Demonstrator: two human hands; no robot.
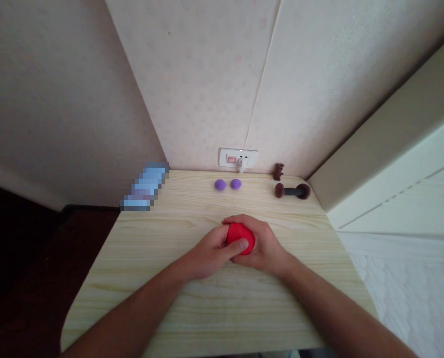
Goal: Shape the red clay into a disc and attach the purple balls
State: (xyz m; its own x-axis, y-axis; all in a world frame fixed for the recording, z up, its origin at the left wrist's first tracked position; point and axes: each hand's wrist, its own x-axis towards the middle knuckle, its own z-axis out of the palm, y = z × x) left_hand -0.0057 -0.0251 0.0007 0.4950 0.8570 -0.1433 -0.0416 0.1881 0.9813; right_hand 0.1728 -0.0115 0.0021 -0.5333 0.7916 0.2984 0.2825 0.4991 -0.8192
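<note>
While my left hand (207,253) grips the red lump (238,231), thumb across it, my right hand (268,248) cups it too, over the table (132,258) short of the purple balls (220,185), and shifting it, I judge, calls for both hands together.

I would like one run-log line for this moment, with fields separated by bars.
left hand: on red lump | right hand: around same lump | behind: two purple balls | right rear: dumbbell
</note>
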